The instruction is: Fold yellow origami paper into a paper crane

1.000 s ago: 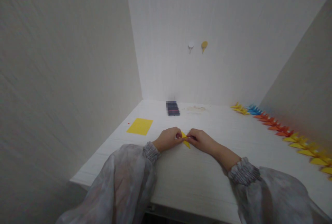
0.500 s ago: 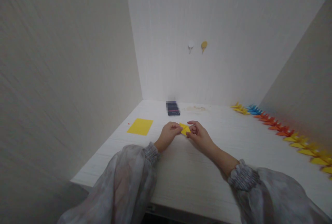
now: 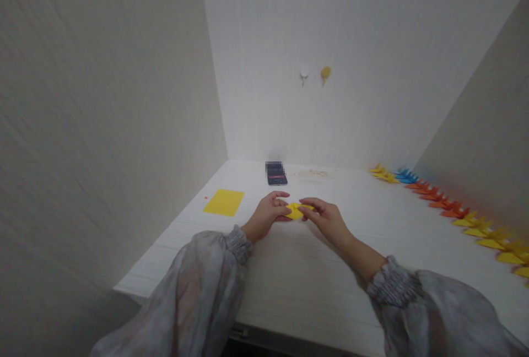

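Note:
Between my hands is a small piece of folded yellow paper [image 3: 295, 211], wide and roughly diamond-shaped, just over the white table. My left hand [image 3: 269, 214] grips its left corner between thumb and fingers, with the index finger lifted off and curved above. At the right corner, my right hand [image 3: 326, 218] pinches the paper between thumb and fingertips. Both corners are partly covered by the fingers. A flat yellow paper sheet [image 3: 223, 203] lies on the table to the left of my left hand.
Folded paper cranes in yellow [image 3: 481, 230], orange-red [image 3: 440, 200] and blue [image 3: 405, 175] line the table's right side. A dark phone [image 3: 276, 173] lies near the back wall. Two hooks, one white [image 3: 305, 75] and one yellow [image 3: 325, 72], are on that wall.
The folded paper has been turned and now lies wider between my hands. My right hand has shifted its hold to the right corner. My left index finger has lifted.

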A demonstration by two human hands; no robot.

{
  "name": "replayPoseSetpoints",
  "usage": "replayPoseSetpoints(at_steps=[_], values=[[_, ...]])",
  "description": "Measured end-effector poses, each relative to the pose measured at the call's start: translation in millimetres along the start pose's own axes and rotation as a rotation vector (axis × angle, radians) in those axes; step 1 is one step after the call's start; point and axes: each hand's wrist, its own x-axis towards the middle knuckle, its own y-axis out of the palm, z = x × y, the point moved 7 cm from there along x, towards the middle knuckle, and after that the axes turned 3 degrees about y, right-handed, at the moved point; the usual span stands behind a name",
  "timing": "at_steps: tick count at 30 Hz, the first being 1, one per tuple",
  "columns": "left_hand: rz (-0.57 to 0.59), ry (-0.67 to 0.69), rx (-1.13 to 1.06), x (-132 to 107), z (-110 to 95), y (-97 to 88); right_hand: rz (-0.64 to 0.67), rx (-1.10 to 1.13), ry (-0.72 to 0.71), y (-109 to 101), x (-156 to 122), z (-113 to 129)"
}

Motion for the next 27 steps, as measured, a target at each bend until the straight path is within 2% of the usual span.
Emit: replayPoseSetpoints(at_steps=[5, 10, 14, 19, 23, 27], values=[[0.085, 0.012, 0.07, -1.0, 4.2, 8.0, -0.023, -0.079, -0.034, -1.9, -1.5, 13.1], [0.1, 0.019, 0.102, -1.6, 3.4, 11.1, -0.076, 0.083, 0.095, 0.7, 0.0, 7.7], [0.039, 0.113, 0.123, -2.0, -5.2, 8.2, -0.136, 0.285, 0.176, 2.4, 2.5, 0.9], [-0.058, 0.203, 0.169, -2.0, -12.3, 3.3, -0.133, 0.383, 0.21, 5.2, 5.0, -4.0], [-0.13, 0.199, 0.15, -0.4, -13.2, -1.3, -0.1, 0.418, 0.152, 6.4, 5.3, -0.4], [-0.088, 0.149, 0.067, 0.9, -11.2, 1.4, -0.118, 0.402, 0.11, 2.7, 4.6, 3.4]])
